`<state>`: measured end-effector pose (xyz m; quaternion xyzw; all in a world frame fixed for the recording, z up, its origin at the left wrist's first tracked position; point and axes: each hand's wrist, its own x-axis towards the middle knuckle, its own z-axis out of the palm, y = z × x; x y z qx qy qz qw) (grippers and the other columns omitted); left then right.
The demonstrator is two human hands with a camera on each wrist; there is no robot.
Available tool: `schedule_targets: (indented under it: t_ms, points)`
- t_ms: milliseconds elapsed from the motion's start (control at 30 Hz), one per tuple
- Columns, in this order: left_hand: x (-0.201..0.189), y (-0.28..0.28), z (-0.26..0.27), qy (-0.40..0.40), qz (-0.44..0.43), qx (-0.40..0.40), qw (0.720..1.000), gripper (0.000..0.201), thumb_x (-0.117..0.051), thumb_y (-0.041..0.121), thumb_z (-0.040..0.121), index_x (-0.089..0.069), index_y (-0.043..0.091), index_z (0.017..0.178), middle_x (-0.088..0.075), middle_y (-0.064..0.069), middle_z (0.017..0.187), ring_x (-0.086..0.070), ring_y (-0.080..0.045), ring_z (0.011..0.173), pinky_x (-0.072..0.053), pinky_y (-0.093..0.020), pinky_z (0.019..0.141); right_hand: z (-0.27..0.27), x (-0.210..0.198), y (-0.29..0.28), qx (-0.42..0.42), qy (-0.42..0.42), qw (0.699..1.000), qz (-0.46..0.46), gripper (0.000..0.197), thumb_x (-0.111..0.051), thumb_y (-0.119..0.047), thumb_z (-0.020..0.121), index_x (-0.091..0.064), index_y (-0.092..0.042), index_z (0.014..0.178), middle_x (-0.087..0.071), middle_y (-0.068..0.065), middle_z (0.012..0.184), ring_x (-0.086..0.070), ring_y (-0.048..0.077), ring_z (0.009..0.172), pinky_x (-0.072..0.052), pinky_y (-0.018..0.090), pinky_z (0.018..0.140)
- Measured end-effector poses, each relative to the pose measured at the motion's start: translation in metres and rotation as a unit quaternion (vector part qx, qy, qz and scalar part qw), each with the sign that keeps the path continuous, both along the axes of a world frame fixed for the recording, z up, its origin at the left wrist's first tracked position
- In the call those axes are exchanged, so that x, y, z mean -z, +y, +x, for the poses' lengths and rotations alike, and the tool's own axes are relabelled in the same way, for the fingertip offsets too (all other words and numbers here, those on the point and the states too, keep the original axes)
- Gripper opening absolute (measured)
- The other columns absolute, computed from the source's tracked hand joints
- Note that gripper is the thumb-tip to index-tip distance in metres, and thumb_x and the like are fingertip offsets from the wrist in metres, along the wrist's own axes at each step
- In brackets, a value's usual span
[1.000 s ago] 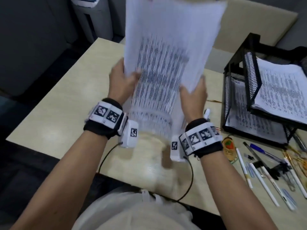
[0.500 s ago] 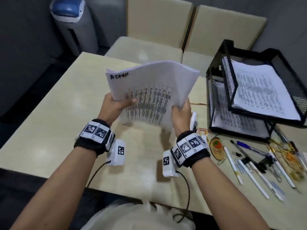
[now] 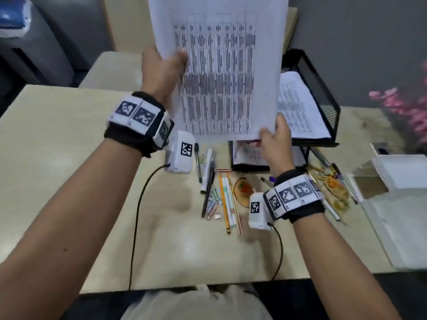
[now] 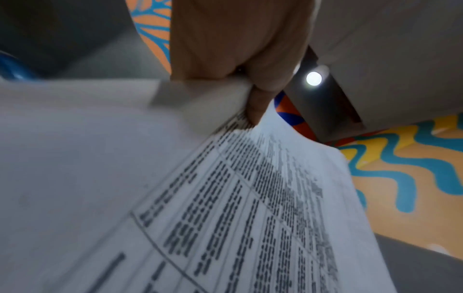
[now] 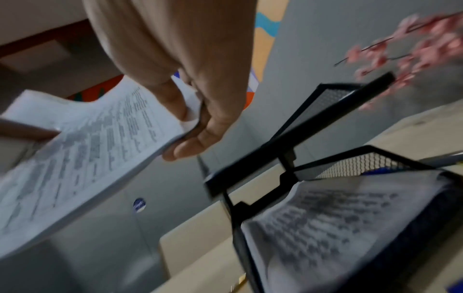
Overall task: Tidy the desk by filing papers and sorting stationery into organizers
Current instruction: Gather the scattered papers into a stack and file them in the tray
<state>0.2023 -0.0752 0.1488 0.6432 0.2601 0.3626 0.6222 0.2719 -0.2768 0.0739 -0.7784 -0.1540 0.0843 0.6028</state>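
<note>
Lifting papers (image 3: 221, 72) higher than before, both hands

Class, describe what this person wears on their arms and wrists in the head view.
Both forearms are bare, with no sleeves. The left wrist and right wrist each carry a black band faced with white tiles printed with black square codes, plus a white box bearing another code, trailing a thin black cable.
</note>
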Motion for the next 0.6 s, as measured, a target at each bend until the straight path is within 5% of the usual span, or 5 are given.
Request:
schedule_targets:
  t_ms: [200,300,367,467,600]
  points:
    - [0.003,-0.066,0.081,0.083,-0.016,0.115,0.990,0.065,-0.064,0.015,0.074,-0.018,0.016,0.120,-0.041,-0.015,0.135,-0.053,-0.028,0.120,-0.045,-0.041,0.104,0.090,-0.030,-0.057,0.122,-0.002,0.991,0.046,0.041,-0.027,0.007,0.086,-0.045,-0.010,0.119,-0.053,0.007,0.122,-0.064,0.022,0.086,-0.052,0.015,0.046]
    - [0.024,-0.095,0.108,0.151,0.055,0.121,0.980,0.074,-0.044,-0.001,0.074,-0.010,0.013,0.138,-0.055,-0.011,0.110,-0.063,-0.027,0.092,-0.057,-0.033,0.081,0.123,-0.026,-0.074,0.116,0.026,0.993,-0.008,0.053,-0.027,0.006,0.082,-0.041,-0.009,0.131,-0.052,0.009,0.127,-0.063,0.027,0.098,-0.059,0.026,0.057]
    - [0.035,-0.110,0.120,0.232,0.139,0.119,0.955,0.059,-0.038,-0.010,0.080,-0.025,0.010,0.134,-0.055,-0.010,0.092,-0.051,-0.018,0.065,-0.047,-0.022,0.055,0.136,-0.021,-0.080,0.092,0.046,0.990,-0.093,0.048,-0.030,0.007,0.084,-0.042,-0.005,0.128,-0.051,0.010,0.126,-0.059,0.027,0.103,-0.059,0.034,0.073]
    - [0.052,-0.125,0.134,0.351,0.233,0.116,0.899,0.041,-0.044,-0.010,0.084,-0.041,0.005,0.122,-0.048,-0.021,0.125,-0.050,-0.026,0.093,-0.046,-0.036,0.080,0.147,-0.014,-0.085,0.026,0.013,0.967,-0.255,0.040,-0.036,0.004,0.086,-0.041,0.000,0.125,-0.050,0.016,0.124,-0.053,0.031,0.112,-0.050,0.035,0.090]
    - [0.079,-0.135,0.140,0.427,0.284,0.098,0.853,0.040,-0.047,-0.005,0.088,-0.039,-0.005,0.127,-0.036,-0.024,0.135,-0.046,-0.040,0.117,-0.040,-0.042,0.098,0.149,-0.011,-0.091,-0.042,-0.062,0.916,-0.394,0.033,-0.042,0.005,0.087,-0.042,0.008,0.121,-0.048,0.028,0.126,-0.049,0.039,0.116,-0.043,0.037,0.093]
